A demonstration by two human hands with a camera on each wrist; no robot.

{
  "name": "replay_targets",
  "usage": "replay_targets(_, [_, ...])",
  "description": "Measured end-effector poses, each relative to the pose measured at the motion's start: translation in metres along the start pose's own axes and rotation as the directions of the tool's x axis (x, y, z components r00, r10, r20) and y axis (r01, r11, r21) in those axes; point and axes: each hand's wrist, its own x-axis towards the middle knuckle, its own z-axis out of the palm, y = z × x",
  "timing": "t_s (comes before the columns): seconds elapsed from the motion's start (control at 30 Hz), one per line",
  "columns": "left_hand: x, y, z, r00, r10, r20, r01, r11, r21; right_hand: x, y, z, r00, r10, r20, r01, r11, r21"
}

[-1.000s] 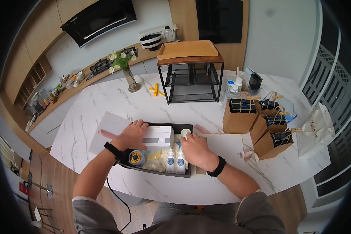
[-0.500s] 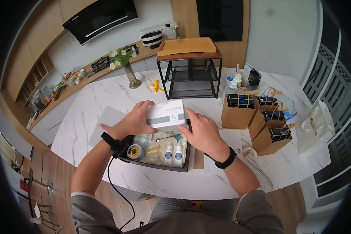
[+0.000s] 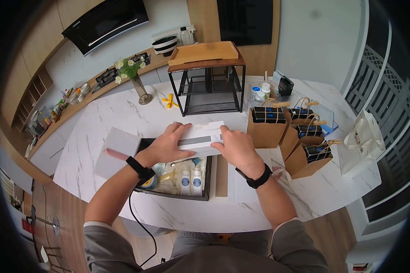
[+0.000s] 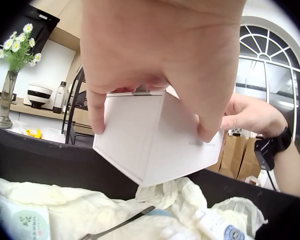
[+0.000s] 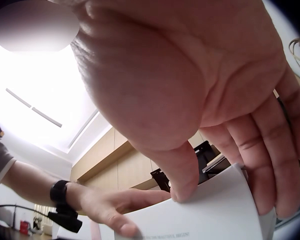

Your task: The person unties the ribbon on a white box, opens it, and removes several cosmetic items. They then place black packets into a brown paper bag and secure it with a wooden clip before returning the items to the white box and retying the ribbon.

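A white rectangular box (image 3: 200,144) with a grey stripe is held above the far right part of a black open box (image 3: 207,184). My left hand (image 3: 167,143) grips its left end, fingers on the far side and thumb on the near side. At the right end my right hand (image 3: 239,149) holds it between thumb (image 5: 182,180) and fingers. Inside the black box, two white bottles (image 3: 185,181) with blue labels lie on cream crinkled paper (image 4: 90,207). A slim metal utensil (image 4: 121,223) lies there too. My left wrist partly hides a round blue-and-yellow item (image 3: 149,183).
Left of the black box lies a pale lid-like panel (image 3: 118,152) with a pink ribbon. Several brown paper bags (image 3: 265,133) and a white bag (image 3: 362,143) stand at right. Behind are a black-framed rack (image 3: 207,86), a flower vase (image 3: 141,91) and a yellow bow (image 3: 169,101).
The white box has come up out of the black box, held in both hands, and shifted right over its far edge. The right hand has moved from the black box's edge to the white box.
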Motion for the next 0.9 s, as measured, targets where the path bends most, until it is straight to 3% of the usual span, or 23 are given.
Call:
replay_targets(0.07, [-0.008, -0.007, 0.001, 0.976, 0.216, -0.008, -0.213, 0.966, 0.15, 0.0, 0.001, 0.001, 1.0, -0.006, -0.004, 0.006, 1.0, -0.002])
replay_targets(0.27, [-0.02, -0.007, -0.01, 0.944, 0.319, 0.083, -0.329, 0.911, 0.25, 0.0, -0.002, -0.001, 1.0, -0.004, 0.018, 0.004, 1.0, -0.008])
replay_targets(0.47, [-0.019, -0.005, -0.018, 0.939, 0.294, 0.181, -0.343, 0.846, 0.408, 0.001, 0.001, 0.004, 1.0, -0.023, 0.004, 0.023, 0.999, 0.023])
replay_targets(0.6, [-0.019, -0.011, -0.012, 0.94, 0.307, 0.149, -0.341, 0.854, 0.394, 0.001, 0.001, 0.003, 1.0, -0.017, 0.005, 0.016, 0.998, 0.06])
replay_targets(0.67, [-0.017, -0.016, -0.006, 0.932, 0.353, 0.082, -0.346, 0.8, 0.49, 0.006, 0.009, 0.014, 0.999, -0.016, -0.047, 0.021, 0.995, 0.096])
replay_targets(0.77, [-0.023, -0.005, -0.02, 0.948, 0.249, 0.2, -0.312, 0.859, 0.406, 0.008, 0.015, 0.017, 0.993, -0.02, -0.118, 0.032, 0.994, 0.104])
replay_targets(0.9, [-0.027, -0.014, -0.017, 0.937, 0.329, 0.119, -0.35, 0.881, 0.318, 0.008, 0.012, 0.006, 0.997, 0.021, -0.073, -0.011, 0.991, 0.135])
